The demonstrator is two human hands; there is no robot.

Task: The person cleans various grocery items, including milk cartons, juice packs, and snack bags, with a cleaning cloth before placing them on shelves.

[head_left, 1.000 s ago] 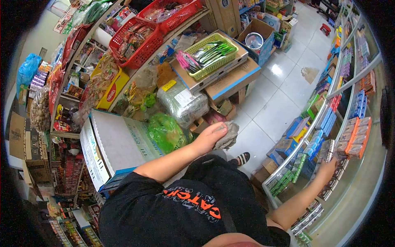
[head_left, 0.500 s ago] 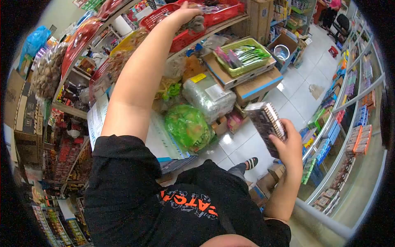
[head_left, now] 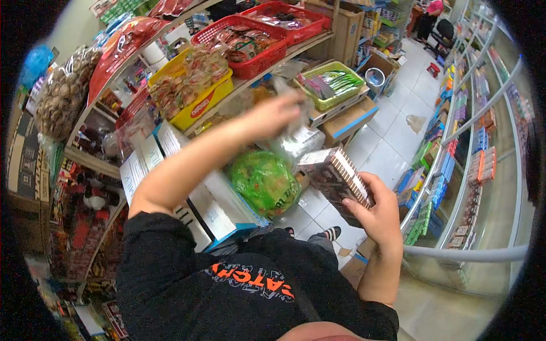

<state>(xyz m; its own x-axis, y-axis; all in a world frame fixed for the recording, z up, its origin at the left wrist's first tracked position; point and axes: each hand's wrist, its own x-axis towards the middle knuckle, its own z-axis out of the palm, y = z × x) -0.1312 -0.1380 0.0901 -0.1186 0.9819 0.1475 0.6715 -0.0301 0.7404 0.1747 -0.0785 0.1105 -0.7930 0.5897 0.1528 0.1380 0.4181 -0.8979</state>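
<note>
My right hand [head_left: 378, 216] grips a dark brown box [head_left: 333, 177] with a striped brown-and-white side, thumb on its near face, the box tilted over the floor. My left hand [head_left: 280, 112] is smeared by motion, and I cannot tell whether it holds anything. It passes above a clear plastic-wrapped bundle [head_left: 304, 141], close to the green tray [head_left: 329, 105] with green-and-white packets. Below the left forearm lies a round green plastic bag [head_left: 264, 184] with contents showing through.
Red baskets [head_left: 256, 67] and a yellow basket [head_left: 207, 102] of bagged goods line the shelf on the left. White cartons [head_left: 213, 207] stand near my body. A curved glass display case [head_left: 455, 250] runs along the right. A person in pink [head_left: 435, 8] is far back.
My left hand has come down and right from the red basket, where a dark grey item showed at its fingers. My right hand and the box have shifted slightly left.
</note>
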